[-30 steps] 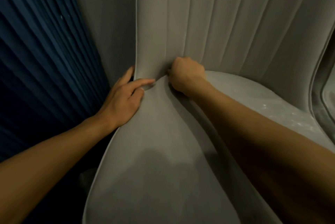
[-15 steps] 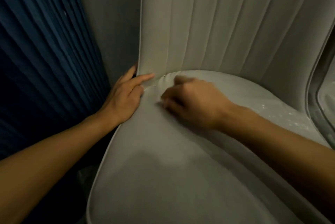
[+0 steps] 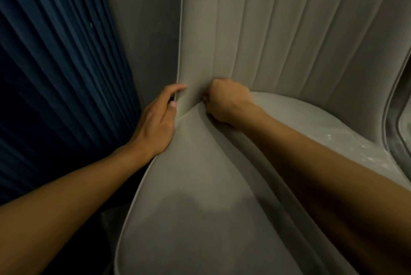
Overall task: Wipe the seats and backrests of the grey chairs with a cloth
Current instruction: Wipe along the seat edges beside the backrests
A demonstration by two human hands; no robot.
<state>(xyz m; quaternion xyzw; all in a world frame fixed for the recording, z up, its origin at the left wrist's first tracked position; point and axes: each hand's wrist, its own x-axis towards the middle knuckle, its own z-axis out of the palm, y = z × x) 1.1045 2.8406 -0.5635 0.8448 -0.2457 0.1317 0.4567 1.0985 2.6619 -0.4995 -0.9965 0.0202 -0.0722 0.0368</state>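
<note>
Right hand (image 3: 226,101) is working the crease (image 3: 311,105) where seat (image 3: 200,197) is meeting backrest (image 3: 278,30). Fist is curling tight, and no cloth is showing, so its contents cannot be told. Just left of the fist, left hand (image 3: 155,123) is lying flat-fingered, bracing the chair's piped edge. Likely step: cleaning the corner. The next move is calling for a sweep rightward along the crease. Room is opening right of the knuckles, while the curtain (image 3: 55,63) is crowding the left.

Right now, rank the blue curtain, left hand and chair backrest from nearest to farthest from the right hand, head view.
1. chair backrest, against the right hand, just behind it.
2. left hand, at the backrest's left edge.
3. blue curtain, far left, beyond the left hand.
</note>
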